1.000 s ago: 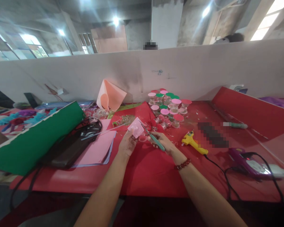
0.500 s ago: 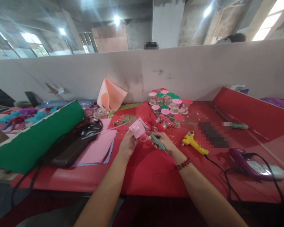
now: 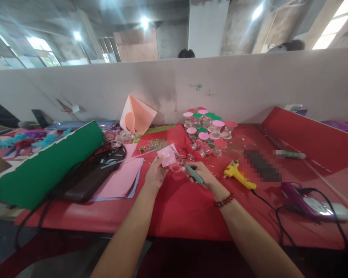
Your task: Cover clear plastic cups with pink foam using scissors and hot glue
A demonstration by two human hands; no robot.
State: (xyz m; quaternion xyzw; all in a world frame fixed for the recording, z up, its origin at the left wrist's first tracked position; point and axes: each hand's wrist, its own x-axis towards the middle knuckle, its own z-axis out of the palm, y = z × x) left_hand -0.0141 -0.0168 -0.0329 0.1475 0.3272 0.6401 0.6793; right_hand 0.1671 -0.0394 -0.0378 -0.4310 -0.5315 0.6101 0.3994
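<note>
My left hand (image 3: 157,171) pinches a small pink paper piece (image 3: 167,155) with a clear round plastic part against it. In my right hand (image 3: 202,173) is a pair of scissors with green handles (image 3: 195,173), its blades at the right edge of the pink paper. How wide the blades are apart I cannot tell. Just below the paper, between both hands, a clear plastic ring or cup (image 3: 175,166) lies on the red table cover. Behind my right hand stand several clear plastic cups with pink, red and green paper discs (image 3: 203,136) on them.
A yellow glue gun (image 3: 239,175) with a black cord lies right of my right hand. Pink paper sheets (image 3: 118,181) and a dark case (image 3: 84,181) lie left. Green (image 3: 49,166) and red (image 3: 310,139) boards flank the table. A white partition (image 3: 104,88) rises behind.
My left hand and the pink paper have shifted slightly left, and the paper has turned a little. The scissors stay at its right edge.
</note>
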